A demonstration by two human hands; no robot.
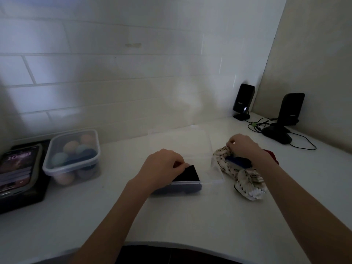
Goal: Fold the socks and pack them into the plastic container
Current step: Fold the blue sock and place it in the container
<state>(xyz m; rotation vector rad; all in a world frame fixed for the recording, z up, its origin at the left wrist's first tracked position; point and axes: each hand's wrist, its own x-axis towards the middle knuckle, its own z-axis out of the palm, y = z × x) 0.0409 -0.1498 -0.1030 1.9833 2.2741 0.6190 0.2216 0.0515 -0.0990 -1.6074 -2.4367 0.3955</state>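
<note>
A clear plastic container [213, 180] lies in the middle of the white counter, its lid [181, 141] open toward the wall. A dark folded sock [187, 174] sits in its left part. My left hand [162, 166] is on that sock, fingers curled at its top edge. To the right of the container lies a heap of socks: a cream patterned one [245, 178], a blue one [238, 161] and a bit of red [272, 155]. My right hand [243, 145] pinches the cream sock at the heap's far end.
At the left stands a lidded tub of coloured balls [72, 155], beside a phone [17, 168] on a dark tray. Two black speakers [243, 101] [289, 111] with cables stand in the back right corner. The counter's front edge curves near me.
</note>
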